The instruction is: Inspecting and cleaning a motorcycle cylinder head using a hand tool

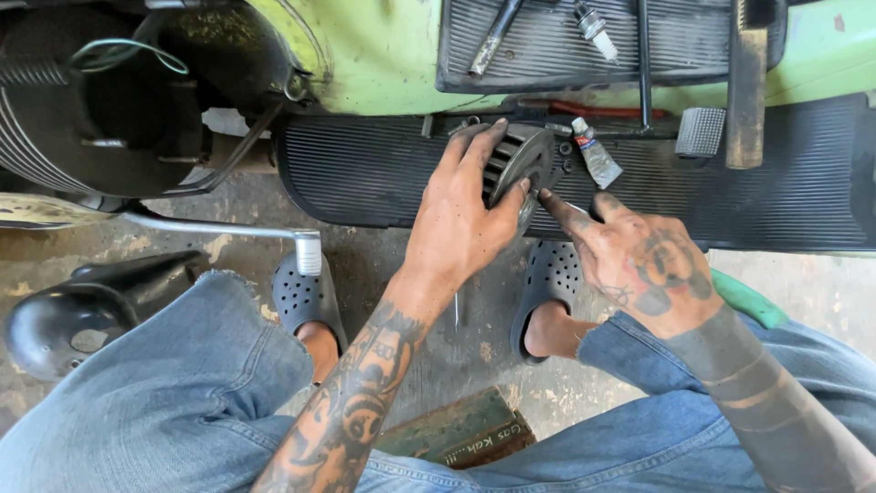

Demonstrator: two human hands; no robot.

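Head view shows the left hand (461,215) clasped around a finned metal fan wheel (516,162), propped on edge on the scooter's ribbed black floor mat (365,173). Right hand (643,260) sits just right of it, holding nothing, forefinger touching the wheel's lower rim.

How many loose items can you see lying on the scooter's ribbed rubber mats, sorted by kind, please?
Finned round metal part, held in the left hand: 1
Small squeezed tubes: 1
Spark plugs: 1
Long metal tools or rods: 2
Total: 5
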